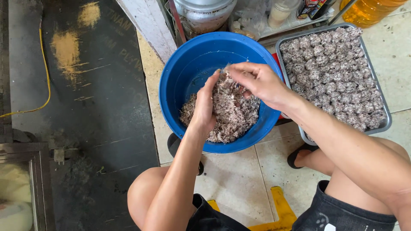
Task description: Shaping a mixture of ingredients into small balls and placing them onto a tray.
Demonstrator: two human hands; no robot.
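Head view is showing the left hand [204, 107] and right hand [256, 80] gripping minced mixture [231, 115] inside the centre blue basin [184, 68], beside the upper-right tray [387, 122].

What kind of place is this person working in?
Probably a small kitchen or food stall's prep corner, with the work done low over a tiled floor. Both hands shape a minced mixture in a blue basin, a metal tray holds rows of finished balls, and jars and a bottle of oil stand behind.

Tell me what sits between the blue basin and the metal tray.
The head view shows the person's right hand and forearm crossing the gap between the blue basin and the metal tray, with a red sliver beneath.
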